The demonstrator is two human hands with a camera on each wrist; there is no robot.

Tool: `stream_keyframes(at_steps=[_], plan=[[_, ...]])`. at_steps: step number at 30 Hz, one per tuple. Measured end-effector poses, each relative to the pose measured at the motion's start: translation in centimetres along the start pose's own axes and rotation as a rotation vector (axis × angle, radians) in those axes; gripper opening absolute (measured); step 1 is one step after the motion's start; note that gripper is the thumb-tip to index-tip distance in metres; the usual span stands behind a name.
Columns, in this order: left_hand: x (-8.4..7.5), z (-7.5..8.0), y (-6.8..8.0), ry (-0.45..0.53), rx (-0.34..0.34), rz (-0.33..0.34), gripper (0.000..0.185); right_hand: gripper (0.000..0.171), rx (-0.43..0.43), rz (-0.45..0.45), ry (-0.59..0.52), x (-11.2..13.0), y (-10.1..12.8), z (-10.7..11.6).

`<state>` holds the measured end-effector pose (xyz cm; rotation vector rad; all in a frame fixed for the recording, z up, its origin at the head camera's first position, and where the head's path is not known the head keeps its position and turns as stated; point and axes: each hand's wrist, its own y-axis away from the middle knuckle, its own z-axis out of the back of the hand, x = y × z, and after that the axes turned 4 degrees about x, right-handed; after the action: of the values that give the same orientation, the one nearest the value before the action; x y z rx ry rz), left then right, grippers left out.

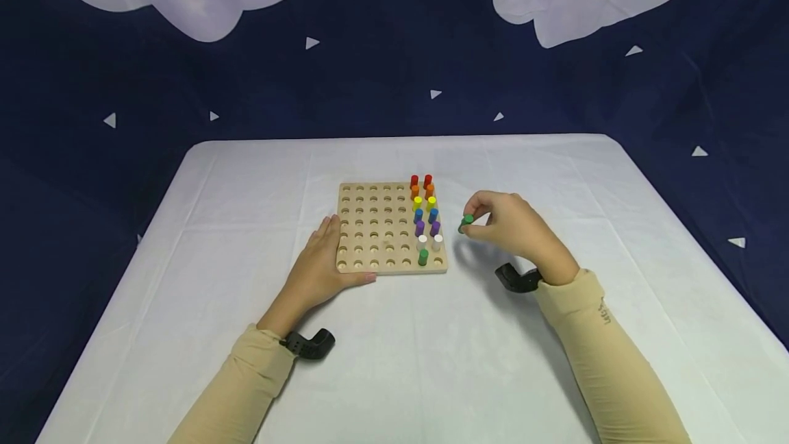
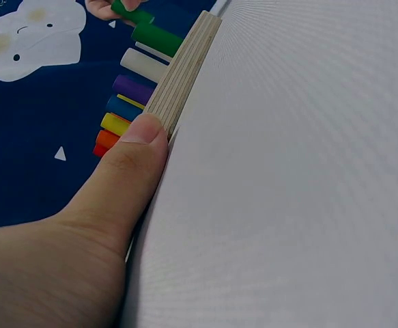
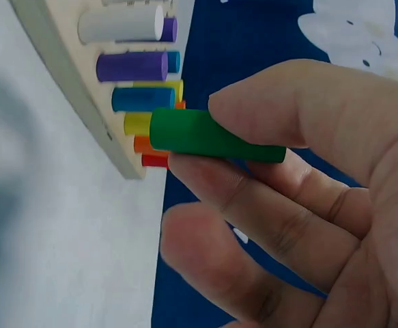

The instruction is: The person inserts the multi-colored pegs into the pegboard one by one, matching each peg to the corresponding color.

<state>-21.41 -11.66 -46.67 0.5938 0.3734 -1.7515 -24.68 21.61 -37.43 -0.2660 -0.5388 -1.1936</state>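
Observation:
A square wooden pegboard [image 1: 376, 228] lies in the middle of the white table, with two columns of coloured pegs [image 1: 425, 214] standing along its right side: red, orange, yellow, blue, purple, white. One green peg [image 1: 422, 257] stands alone in the near row. My right hand [image 1: 508, 225] hovers just right of the board and pinches another green peg [image 1: 466, 223] [image 3: 209, 135] between thumb and fingertips. My left hand [image 1: 320, 266] lies flat at the board's near left corner, its thumb [image 2: 127, 160] pressed against the board's edge [image 2: 183, 68].
The white tablecloth [image 1: 431, 348] covers the whole table, whose far edge meets a dark blue backdrop [image 1: 370, 74] with white clouds and triangles. Most holes on the board's left part hold no peg.

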Motion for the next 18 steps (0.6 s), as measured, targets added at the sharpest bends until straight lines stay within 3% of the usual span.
stream_keyframes(at_steps=[7, 18], plan=[[0.1, -0.1, -0.1, -0.006, -0.003, 0.0, 0.136, 0.017, 0.002, 0.02, 0.006, 1.0, 0.1, -0.6], [0.0, 0.0, -0.1, -0.013, -0.001, 0.0, 0.137, 0.017, 0.09, 0.076, 0.017, 2.1, 0.1, -2.2]])
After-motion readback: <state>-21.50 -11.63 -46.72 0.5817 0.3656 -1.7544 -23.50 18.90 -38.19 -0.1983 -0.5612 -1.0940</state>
